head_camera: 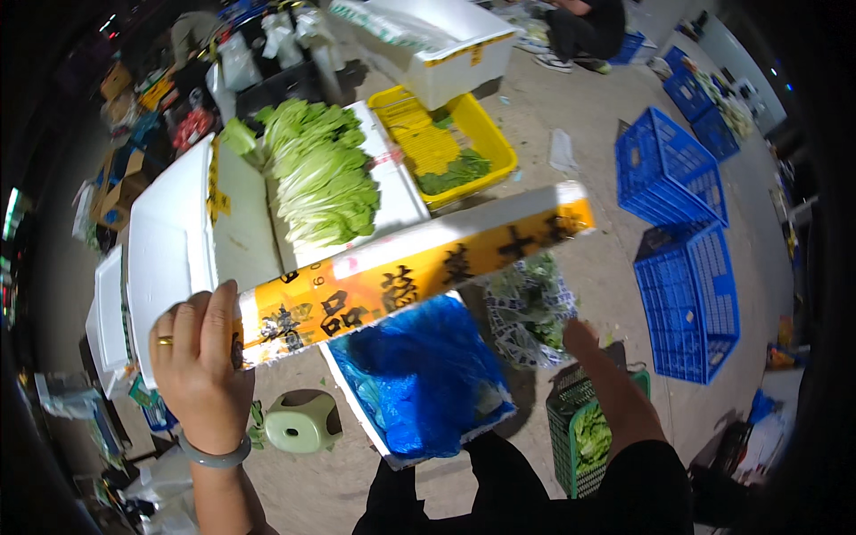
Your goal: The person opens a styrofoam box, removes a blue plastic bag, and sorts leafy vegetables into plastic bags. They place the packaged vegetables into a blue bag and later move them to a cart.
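My left hand (204, 368), with a ring and a bracelet on it, grips the left end of a white foam lid (461, 229). The lid is tilted up edge-on, and wide yellow tape with dark writing runs along it. Below it, in front of my legs, stands a white foam box lined with blue plastic film (428, 368); the film hides most of the contents. My right hand (580, 336) is lower right, apart from the lid, beside a printed plastic bag of leafy greens (531, 307). Its fingers are too blurred to make out.
Ahead, a pile of leafy lettuce (321, 174) lies on white foam, beside an open foam box (170, 221) and a yellow crate (498, 147). Blue crates (689, 301) stand right. A green basket (563, 441) and a stool (301, 422) are near my legs. A person (578, 30) crouches beyond.
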`<state>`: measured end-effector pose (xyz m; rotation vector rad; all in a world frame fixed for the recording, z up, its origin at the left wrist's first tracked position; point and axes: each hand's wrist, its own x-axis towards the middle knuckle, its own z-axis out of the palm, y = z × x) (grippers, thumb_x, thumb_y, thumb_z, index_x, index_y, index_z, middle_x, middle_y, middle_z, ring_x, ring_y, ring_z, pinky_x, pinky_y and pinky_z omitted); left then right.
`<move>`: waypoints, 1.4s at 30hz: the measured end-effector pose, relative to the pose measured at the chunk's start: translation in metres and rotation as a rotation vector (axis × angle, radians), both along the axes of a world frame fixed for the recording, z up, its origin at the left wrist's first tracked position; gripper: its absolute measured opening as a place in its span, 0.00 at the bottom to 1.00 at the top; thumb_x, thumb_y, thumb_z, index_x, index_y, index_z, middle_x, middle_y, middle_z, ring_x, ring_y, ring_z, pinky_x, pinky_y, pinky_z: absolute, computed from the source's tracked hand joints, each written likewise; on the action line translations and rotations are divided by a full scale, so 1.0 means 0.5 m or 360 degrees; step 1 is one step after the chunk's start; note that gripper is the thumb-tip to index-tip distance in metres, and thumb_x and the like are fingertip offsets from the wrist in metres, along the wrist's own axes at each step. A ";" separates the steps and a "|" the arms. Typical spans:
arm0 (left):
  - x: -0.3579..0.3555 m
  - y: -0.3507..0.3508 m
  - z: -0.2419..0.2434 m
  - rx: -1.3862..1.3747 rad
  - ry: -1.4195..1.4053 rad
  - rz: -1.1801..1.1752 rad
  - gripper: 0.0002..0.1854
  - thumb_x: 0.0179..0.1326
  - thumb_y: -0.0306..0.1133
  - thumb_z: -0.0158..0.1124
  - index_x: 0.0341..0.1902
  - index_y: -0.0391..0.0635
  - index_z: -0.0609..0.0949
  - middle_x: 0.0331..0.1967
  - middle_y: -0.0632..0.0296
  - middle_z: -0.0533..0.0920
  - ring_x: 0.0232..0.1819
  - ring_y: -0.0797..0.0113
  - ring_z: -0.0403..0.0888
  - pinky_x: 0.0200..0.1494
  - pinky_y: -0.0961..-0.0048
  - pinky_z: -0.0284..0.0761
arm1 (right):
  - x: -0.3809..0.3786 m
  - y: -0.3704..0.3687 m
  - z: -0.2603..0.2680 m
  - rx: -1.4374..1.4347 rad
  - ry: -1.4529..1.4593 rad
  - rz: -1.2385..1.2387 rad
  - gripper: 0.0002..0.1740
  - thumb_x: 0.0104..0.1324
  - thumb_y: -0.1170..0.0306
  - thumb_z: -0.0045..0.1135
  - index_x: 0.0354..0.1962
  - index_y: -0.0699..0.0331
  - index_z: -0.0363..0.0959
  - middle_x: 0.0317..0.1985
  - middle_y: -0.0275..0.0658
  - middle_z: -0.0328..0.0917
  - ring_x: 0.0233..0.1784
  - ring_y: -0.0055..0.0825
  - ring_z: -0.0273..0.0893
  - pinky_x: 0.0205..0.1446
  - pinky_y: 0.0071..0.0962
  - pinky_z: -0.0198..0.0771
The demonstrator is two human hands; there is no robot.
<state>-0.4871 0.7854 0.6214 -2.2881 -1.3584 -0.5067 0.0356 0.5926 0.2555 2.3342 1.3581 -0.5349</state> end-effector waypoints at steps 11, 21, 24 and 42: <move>-0.056 -0.142 0.321 0.0207 -0.0688 0.0474 0.21 0.61 0.29 0.66 0.56 0.39 0.74 0.50 0.54 0.80 0.49 0.62 0.77 0.54 0.68 0.71 | -0.080 -0.823 0.209 -0.1004 0.0548 -0.0986 0.22 0.53 0.61 0.61 0.42 0.66 0.76 0.42 0.52 0.80 0.47 0.46 0.80 0.49 0.40 0.75; -0.117 -0.346 0.512 0.0007 -0.0917 0.0259 0.22 0.61 0.26 0.65 0.59 0.40 0.73 0.49 0.56 0.80 0.47 0.65 0.77 0.54 0.72 0.71 | -0.080 -0.567 0.276 0.0379 0.0630 -0.0958 0.21 0.58 0.62 0.51 0.46 0.66 0.69 0.40 0.58 0.78 0.48 0.58 0.74 0.53 0.50 0.69; -0.053 -0.392 0.523 0.0055 -0.0848 0.0116 0.21 0.60 0.27 0.66 0.56 0.40 0.74 0.46 0.55 0.81 0.46 0.67 0.77 0.51 0.71 0.72 | -0.102 -0.585 0.295 0.0826 0.0689 -0.0886 0.21 0.59 0.56 0.55 0.39 0.66 0.71 0.27 0.49 0.76 0.28 0.49 0.76 0.34 0.45 0.72; -0.161 -0.502 0.445 0.0097 -0.1061 0.0213 0.19 0.58 0.25 0.67 0.53 0.38 0.74 0.45 0.57 0.80 0.45 0.67 0.76 0.51 0.72 0.71 | -0.463 0.049 0.303 0.1285 0.2064 -0.1575 0.17 0.70 0.51 0.45 0.38 0.57 0.65 0.18 0.35 0.65 0.12 0.25 0.62 0.13 0.29 0.60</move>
